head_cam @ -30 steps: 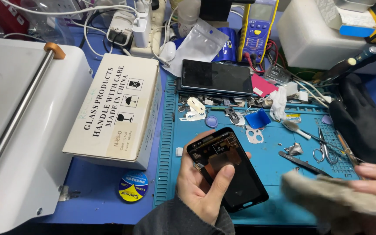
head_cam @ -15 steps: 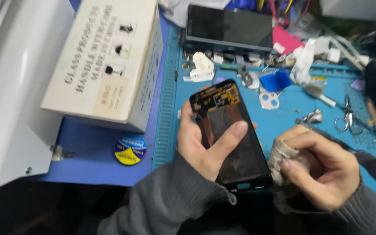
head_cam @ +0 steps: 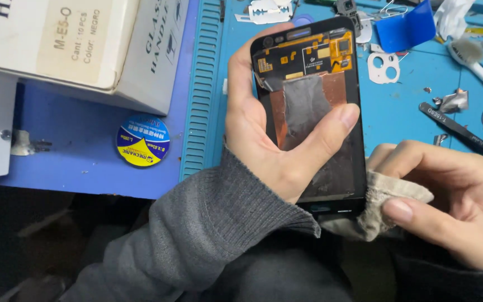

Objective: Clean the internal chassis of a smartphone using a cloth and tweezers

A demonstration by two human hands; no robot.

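1. Phone screen assembly [head_cam: 314, 112] now raised closer to camera than half a second ago, back side up: copper foil, grey pad and orange flex circuitry exposed. Left hand [head_cam: 269, 134] closed around its left edge, thumb pressed across the grey pad.
2. Right hand [head_cam: 448, 196] drawn in against the assembly's lower right corner, fingers pinched shut on a beige cloth [head_cam: 378, 210]; a second ago further right and lower, cloth loose. Judged: wiping of the panel about to start or just started at the bottom edge.
3. Left of the assembly: blue ribbed mat [head_cam: 202, 84], then round blue-and-yellow reel [head_cam: 142, 140] on the bench [head_cam: 85, 162], white cardboard box [head_cam: 79, 45] above the reel.
4. Right of the assembly: black tweezers [head_cam: 459, 130], blue plastic piece [head_cam: 406, 28], small metal parts.
5. Hidden: front glass of the assembly; lower end covered by cloth and left sleeve. Box, scissors at far right cut off by frame. Contact between cloth and panel not clear.
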